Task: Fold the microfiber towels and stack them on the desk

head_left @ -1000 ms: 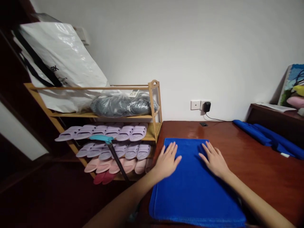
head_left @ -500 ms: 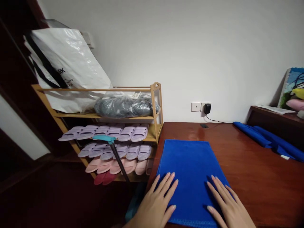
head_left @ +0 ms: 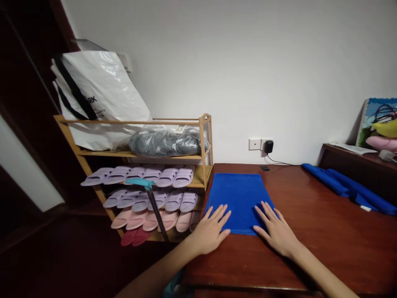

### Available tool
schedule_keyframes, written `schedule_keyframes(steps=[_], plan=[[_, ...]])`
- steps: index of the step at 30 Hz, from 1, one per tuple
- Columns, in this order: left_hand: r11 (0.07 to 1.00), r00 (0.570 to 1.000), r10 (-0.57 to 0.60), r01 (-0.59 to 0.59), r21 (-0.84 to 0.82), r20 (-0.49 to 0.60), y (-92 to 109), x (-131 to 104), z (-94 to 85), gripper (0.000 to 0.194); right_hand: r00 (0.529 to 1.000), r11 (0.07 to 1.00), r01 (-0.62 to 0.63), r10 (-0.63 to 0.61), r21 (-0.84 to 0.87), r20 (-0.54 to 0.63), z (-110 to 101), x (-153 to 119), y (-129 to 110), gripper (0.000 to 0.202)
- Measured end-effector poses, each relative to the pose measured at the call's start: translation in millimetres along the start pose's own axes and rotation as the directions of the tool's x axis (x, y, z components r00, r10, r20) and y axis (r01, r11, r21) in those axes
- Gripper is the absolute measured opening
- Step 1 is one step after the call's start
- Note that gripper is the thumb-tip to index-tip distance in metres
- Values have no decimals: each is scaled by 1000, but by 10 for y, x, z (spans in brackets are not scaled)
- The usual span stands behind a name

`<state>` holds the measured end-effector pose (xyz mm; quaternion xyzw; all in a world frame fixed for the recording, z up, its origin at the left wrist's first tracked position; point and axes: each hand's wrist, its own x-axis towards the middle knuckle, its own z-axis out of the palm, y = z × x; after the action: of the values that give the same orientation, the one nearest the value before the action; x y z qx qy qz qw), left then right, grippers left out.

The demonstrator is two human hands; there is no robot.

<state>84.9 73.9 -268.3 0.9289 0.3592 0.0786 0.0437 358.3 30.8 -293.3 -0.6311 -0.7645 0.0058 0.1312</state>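
A folded blue cloth (head_left: 237, 198) lies flat on the reddish-brown wooden table (head_left: 248, 265), close to the table's left side. My left hand (head_left: 212, 229) rests on the cloth's near left corner with its fingers spread. On the near right corner lies my right hand (head_left: 273, 227), fingers also spread and stretched forward. Both thumbs point inward along the cloth's near stitched edge. Neither hand grips anything.
More blue cloths (head_left: 347, 186) lie at the table's right, below a raised ledge (head_left: 328, 153). A black plug (head_left: 268, 146) sits in the wall socket. Left of the table stands a wooden rack (head_left: 204, 165) with slippers (head_left: 182, 176), a white bag (head_left: 105, 91) and a blue-topped pole (head_left: 139, 182).
Both hands have moved forward, away from me, and the folded blue cloth has slid with them towards the wall. More of the table's front now shows.
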Motion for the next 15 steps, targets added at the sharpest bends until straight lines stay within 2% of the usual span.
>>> schedule_keyframes(steps=[2, 4, 7, 10, 15], plan=[[1000, 1000, 14, -14, -18, -24, 88, -64, 0, 53, 999, 999, -37, 37, -5, -25, 22, -95, -106, 71], [998, 999, 35, -35, -51, -3, 178, -155, 34, 55, 996, 996, -86, 87, -10, 16, 90, -232, -204, 74], [997, 999, 37, -35, -74, 29, 190, -181, 109, 58, 994, 995, -93, 95, -44, 49, 196, -301, -257, 81], [997, 998, 12, -7, -72, 67, 29, 12, 134, 57, 997, 996, -69, 72, -63, 36, 239, -99, -178, 83], [998, 989, -38, 44, -38, 142, -346, 502, 82, 58, 990, 996, -71, 77, -54, 117, 257, 461, 6, 89]])
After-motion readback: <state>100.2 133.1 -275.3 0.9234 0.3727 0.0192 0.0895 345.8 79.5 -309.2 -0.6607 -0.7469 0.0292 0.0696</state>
